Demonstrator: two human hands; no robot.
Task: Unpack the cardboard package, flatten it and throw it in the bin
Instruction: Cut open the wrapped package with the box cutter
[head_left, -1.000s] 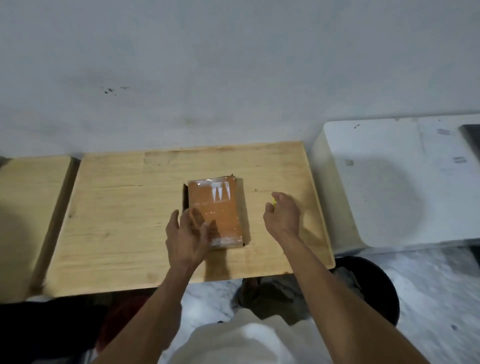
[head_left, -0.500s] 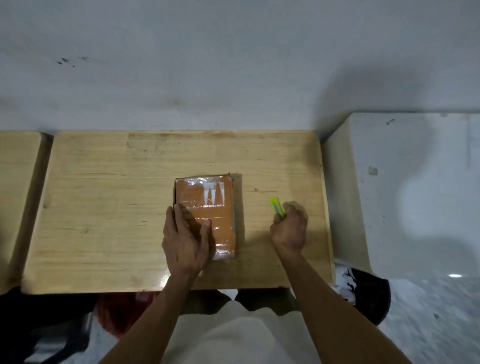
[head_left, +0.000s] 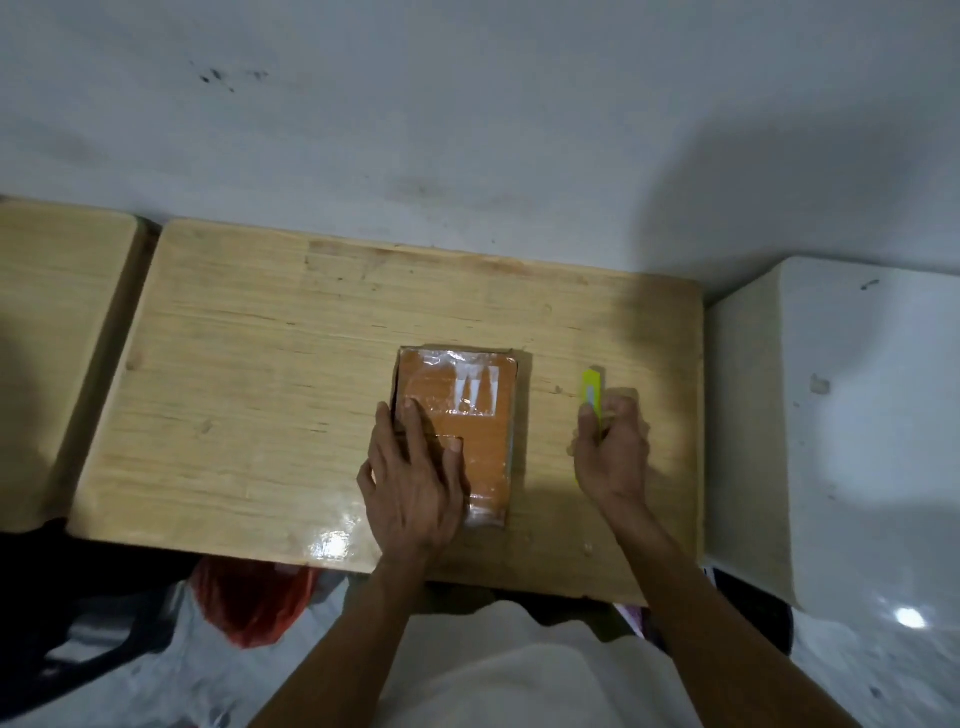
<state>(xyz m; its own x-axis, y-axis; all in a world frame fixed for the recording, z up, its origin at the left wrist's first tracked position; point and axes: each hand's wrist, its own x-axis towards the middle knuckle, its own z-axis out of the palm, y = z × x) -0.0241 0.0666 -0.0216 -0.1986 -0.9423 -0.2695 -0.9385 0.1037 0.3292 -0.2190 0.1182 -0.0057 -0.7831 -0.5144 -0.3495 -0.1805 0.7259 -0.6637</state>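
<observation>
A grey wall (head_left: 467, 104) stood behind everything. A wooden table (head_left: 260, 389) sat against it, with another wooden table (head_left: 57, 338) just beside it on the left and a big white block (head_left: 841, 441) on the right. Under the table's near edge was a red plastic bag (head_left: 249, 603). The brown box (head_left: 462, 415) (wrapped in shiny clear tape, with a white label on top) lay flat near the middle of the table. The left hand (head_left: 415, 478) rested on the box's near left part with its fingers straight and spread, pressing down. The right hand (head_left: 613, 452) was just right of the box, fingers curled round a yellow-green cutter (head_left: 592, 387) that pointed away from the person.
</observation>
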